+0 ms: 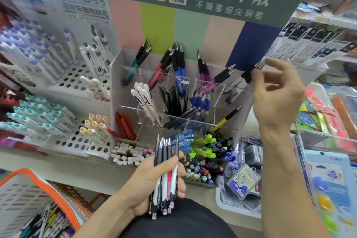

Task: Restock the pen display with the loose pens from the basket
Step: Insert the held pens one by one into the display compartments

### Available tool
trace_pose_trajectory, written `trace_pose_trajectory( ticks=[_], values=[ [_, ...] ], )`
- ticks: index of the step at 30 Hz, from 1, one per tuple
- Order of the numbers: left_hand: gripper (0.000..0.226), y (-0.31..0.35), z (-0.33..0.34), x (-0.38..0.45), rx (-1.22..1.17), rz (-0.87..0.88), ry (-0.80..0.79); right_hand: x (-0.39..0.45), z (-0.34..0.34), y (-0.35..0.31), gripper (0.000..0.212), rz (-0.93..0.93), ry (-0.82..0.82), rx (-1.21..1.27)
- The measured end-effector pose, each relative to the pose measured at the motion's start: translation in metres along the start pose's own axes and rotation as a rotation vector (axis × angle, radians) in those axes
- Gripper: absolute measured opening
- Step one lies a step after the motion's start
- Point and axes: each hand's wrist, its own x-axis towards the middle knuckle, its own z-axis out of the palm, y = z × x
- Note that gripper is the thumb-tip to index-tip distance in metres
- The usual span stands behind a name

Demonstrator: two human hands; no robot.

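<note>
The left hand [152, 176], low in the middle of the frame, is wrapped round a bundle of pens [164, 177] — stock kept ready, it seems, tips up toward the display and clickers down. At the upper right the right hand [278, 92] pinches a black-gripped pen [249, 74] at the clear acrylic display [116, 87], likely seating it in the rear right compartment; that pen slants tip up and to the right. The orange-rimmed basket [63, 205] sits at the lower left — more pens inside.
</note>
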Motion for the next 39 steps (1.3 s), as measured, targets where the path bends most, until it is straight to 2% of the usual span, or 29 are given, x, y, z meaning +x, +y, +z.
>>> trace_pose_trajectory(
  ticks=[4,7,10,12,14,16,19,22,25,29,31,33,36,39],
  values=[
    [0.038,0.002,0.001,0.0,-0.005,-0.008,-0.001,-0.005,0.006,0.01,0.033,-0.083,-0.013,-0.135],
    [0.039,0.003,0.001,0.0,0.012,-0.007,0.001,-0.008,0.003,0.01,0.037,-0.085,0.036,-0.121],
    [0.042,0.002,0.0,0.001,0.025,-0.001,-0.011,-0.032,-0.001,-0.006,0.019,-0.173,0.027,-0.044],
    [0.044,0.002,-0.002,0.002,0.045,-0.003,-0.035,-0.056,-0.006,-0.017,0.011,-0.16,-0.162,0.091],
    [0.04,0.003,-0.004,0.003,0.091,-0.001,-0.064,-0.082,-0.01,-0.027,0.014,-0.019,-0.448,0.218],
    [0.037,0.002,-0.004,0.003,0.107,-0.004,-0.089,-0.104,-0.01,-0.03,0.017,0.105,-0.668,0.219],
    [0.027,0.002,-0.001,0.001,0.131,-0.017,-0.144,-0.121,-0.008,-0.024,0.021,0.25,-0.845,0.183],
    [0.029,0.003,0.002,-0.001,0.144,-0.047,-0.188,-0.125,-0.011,-0.022,0.014,0.387,-0.915,0.254],
    [0.034,0.004,0.004,-0.001,0.063,-0.087,-0.192,-0.12,-0.015,-0.025,0.016,0.429,-0.877,0.319],
    [0.029,0.003,0.005,0.002,-0.014,-0.111,-0.146,-0.094,-0.025,-0.033,0.019,0.424,-0.753,0.43],
    [0.029,0.001,0.003,0.003,0.009,-0.102,-0.125,-0.076,-0.033,-0.038,0.02,0.378,-0.595,0.464],
    [0.026,0.002,0.003,0.003,0.061,-0.084,-0.15,-0.057,-0.039,-0.04,0.019,0.327,-0.357,0.515],
    [0.026,0.0,0.002,0.003,0.015,-0.086,-0.174,-0.029,-0.042,-0.038,0.019,0.189,-0.019,0.558],
    [0.024,-0.001,0.002,0.002,-0.017,-0.104,-0.2,-0.008,-0.04,-0.034,0.018,0.056,0.166,0.48]
  ],
)
